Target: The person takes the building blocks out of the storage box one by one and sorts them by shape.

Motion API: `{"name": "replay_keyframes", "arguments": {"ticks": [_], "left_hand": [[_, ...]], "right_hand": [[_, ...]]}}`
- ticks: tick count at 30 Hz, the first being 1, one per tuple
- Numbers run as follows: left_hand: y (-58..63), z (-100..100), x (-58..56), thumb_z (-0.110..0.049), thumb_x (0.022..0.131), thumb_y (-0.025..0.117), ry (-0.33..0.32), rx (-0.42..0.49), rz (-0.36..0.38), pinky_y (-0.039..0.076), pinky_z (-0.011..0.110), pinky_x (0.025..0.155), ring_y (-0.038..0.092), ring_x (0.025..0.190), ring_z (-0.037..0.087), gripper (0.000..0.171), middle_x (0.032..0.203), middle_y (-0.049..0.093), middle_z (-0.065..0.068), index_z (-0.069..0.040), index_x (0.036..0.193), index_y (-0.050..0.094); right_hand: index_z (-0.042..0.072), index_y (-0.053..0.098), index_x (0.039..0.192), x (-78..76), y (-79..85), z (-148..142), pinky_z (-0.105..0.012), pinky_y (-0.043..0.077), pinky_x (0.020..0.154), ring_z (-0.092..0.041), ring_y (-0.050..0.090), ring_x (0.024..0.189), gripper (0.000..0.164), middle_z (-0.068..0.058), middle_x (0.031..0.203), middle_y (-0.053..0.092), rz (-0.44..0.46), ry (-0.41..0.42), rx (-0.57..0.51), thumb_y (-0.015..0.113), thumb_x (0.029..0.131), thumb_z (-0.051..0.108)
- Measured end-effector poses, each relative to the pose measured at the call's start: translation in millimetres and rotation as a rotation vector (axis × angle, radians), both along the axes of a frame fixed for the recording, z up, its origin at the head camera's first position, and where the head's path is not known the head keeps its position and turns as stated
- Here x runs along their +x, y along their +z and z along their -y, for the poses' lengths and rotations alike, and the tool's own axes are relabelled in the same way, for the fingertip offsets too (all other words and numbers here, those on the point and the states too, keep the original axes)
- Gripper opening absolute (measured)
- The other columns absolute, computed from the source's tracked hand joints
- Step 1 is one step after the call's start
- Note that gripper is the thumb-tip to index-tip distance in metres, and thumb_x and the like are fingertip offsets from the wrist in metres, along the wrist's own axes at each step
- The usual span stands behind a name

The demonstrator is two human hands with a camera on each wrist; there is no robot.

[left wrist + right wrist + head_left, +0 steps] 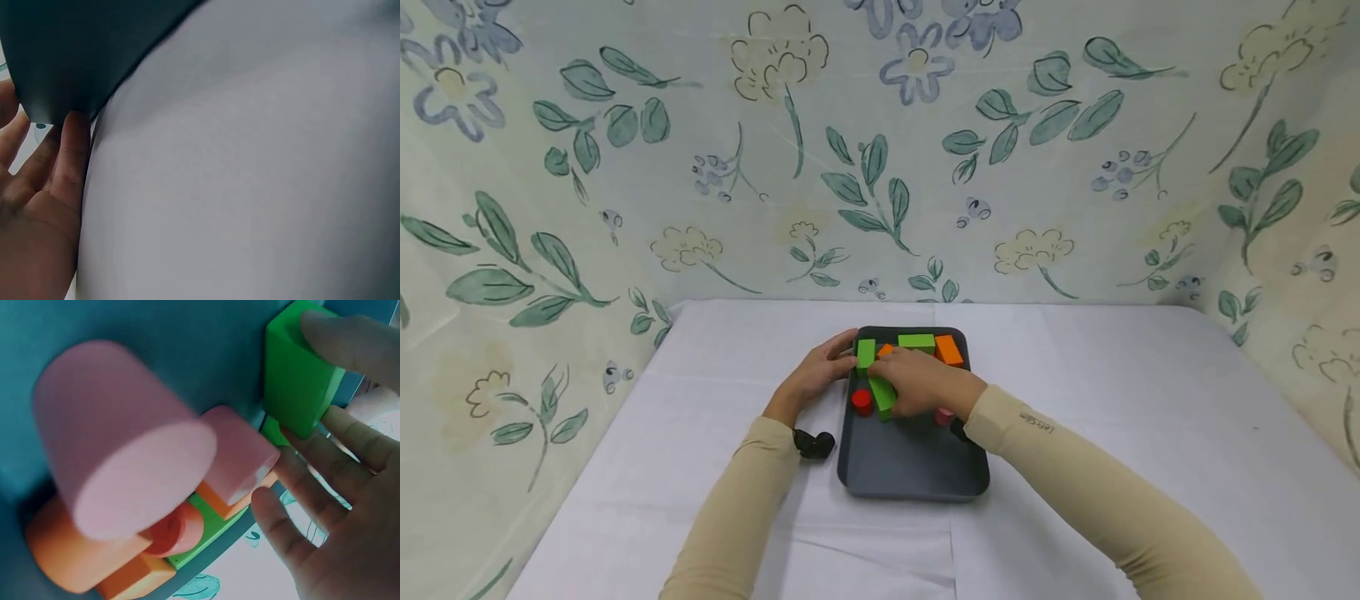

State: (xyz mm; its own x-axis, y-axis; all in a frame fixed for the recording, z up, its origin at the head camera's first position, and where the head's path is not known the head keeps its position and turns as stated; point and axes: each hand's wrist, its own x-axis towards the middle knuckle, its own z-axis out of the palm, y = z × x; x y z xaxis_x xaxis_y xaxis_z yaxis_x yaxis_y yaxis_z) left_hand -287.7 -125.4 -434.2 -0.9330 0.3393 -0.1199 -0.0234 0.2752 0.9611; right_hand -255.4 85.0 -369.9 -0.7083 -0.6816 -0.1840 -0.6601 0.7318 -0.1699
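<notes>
My right hand reaches into a dark grey tray on the table. In the right wrist view its thumb and fingers pinch a green block. A second green block stands by the tray's left wall, with a red cylinder nearer to me. My left hand holds the tray's far left side, its thumb at the rim and its fingers against the outer wall. Pink cylinders and an orange cylinder lie close to the right hand, partly hidden from the head view by it.
Along the far wall of the tray are another green block and an orange block. A white cloth covers the table. Behind it hangs a floral curtain. Small black wrist cameras sit on both wrists.
</notes>
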Motion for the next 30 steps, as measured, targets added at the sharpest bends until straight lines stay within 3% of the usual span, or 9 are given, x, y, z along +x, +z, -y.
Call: {"name": "replay_keyframes", "arguments": {"ticks": [10,16,22,30], "left_hand": [[0.3,0,0.5,-0.019,0.098,0.054,0.022,-0.004,0.002,0.036,0.049,0.119,0.035,0.149,0.03,0.06,0.163,0.032,0.003,-0.029,0.155,0.035],[3.4,0,3.8,-0.019,0.099,0.054,0.007,-0.005,0.005,0.034,0.049,0.121,0.033,0.15,0.031,0.061,0.164,0.029,0.004,-0.027,0.156,0.033],[6.8,1,3.0,-0.021,0.098,0.054,0.036,-0.019,0.013,0.031,0.049,0.122,0.034,0.15,0.029,0.06,0.164,0.031,0.001,-0.032,0.153,0.036],[2.5,0,2.5,-0.02,0.098,0.054,0.018,-0.018,0.014,0.034,0.049,0.121,0.032,0.151,0.03,0.061,0.165,0.029,0.003,-0.029,0.155,0.034]], "right_hand": [[0.012,0.055,0.141,0.7,2.5,-4,-0.047,0.039,0.118,-0.027,0.05,0.131,0.064,-0.007,0.14,0.059,0.02,0.006,-0.024,0.078,0.082,0.02],[0.011,0.058,0.137,1.3,21.8,-21,-0.04,0.052,0.099,-0.022,0.054,0.112,0.061,-0.004,0.126,0.064,-0.001,0.02,-0.148,0.079,0.081,0.02],[0.011,0.057,0.138,-1.4,49.0,-46,-0.04,0.054,0.096,-0.024,0.053,0.114,0.062,-0.006,0.128,0.063,-0.014,-0.058,-0.18,0.08,0.081,0.023],[0.009,0.058,0.136,-7.4,62.3,-77,-0.043,0.056,0.095,-0.027,0.056,0.111,0.06,-0.009,0.126,0.063,-0.07,-0.149,-0.143,0.078,0.08,0.015]]}}
